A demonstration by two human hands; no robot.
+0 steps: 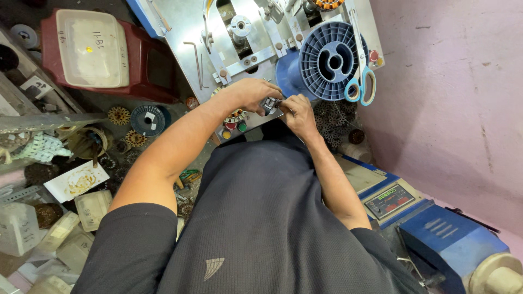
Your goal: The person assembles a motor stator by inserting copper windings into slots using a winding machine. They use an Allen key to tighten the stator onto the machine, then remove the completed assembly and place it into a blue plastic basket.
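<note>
Head-camera footage is filled in its lower half by the person's dark shirt point(261, 218), from which both bare forearms are stretched forward to a grey metal machine table point(188, 27) at the top of the frame. A pink wall point(452, 98) is seen along the right side. At lower right a blue machine housing point(452, 239) is set, with a small control panel with a digital display point(389, 200) just beside it. At upper left a red stool point(147, 65) is seen, with a white plastic tub point(90, 49) resting on it. On the machine table a blue plastic spool point(332, 61) is laid on its side, and a pair of scissors with blue handles point(360, 81) is hung just right of it.

A small metal part point(270, 103) is held at the near edge of the machine table, between the two hands. The left hand point(251, 93) is closed over it from the left, fingers curled around it. The right hand point(297, 111) is closed too, its fingertips pinched against the part's right side. Coloured push buttons point(234, 126) are seen just below the left hand.
</note>
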